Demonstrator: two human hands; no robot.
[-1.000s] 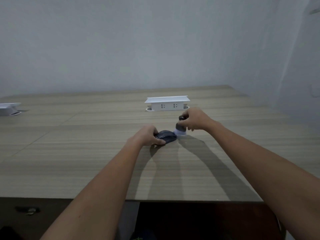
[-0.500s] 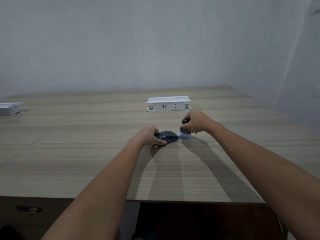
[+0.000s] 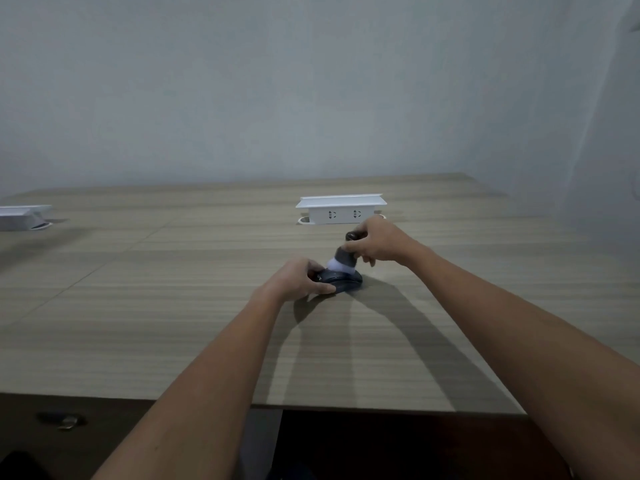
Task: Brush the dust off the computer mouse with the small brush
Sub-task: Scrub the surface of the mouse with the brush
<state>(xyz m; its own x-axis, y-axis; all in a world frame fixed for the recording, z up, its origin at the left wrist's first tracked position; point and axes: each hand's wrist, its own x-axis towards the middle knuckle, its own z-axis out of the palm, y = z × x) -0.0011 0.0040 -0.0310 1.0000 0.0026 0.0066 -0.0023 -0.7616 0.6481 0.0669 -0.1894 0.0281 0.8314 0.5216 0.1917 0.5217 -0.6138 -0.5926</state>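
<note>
A dark computer mouse (image 3: 344, 281) lies on the wooden table (image 3: 173, 306), near its middle. My left hand (image 3: 298, 279) grips the mouse's left end, thumb along the near side. My right hand (image 3: 375, 242) holds a small brush (image 3: 344, 259) with a dark handle and white bristles. The brush is tilted to the left and its bristles rest on the top of the mouse. Fingers hide part of the handle.
A white pop-up socket box (image 3: 341, 208) stands just behind my right hand. Another white box (image 3: 22, 216) sits at the far left edge. The table's front edge (image 3: 346, 408) runs close to me, with dark floor below and a wall behind.
The brush has moved left from the table beside the mouse's right end onto the top of the mouse. My left hand has kept its hold on the mouse.
</note>
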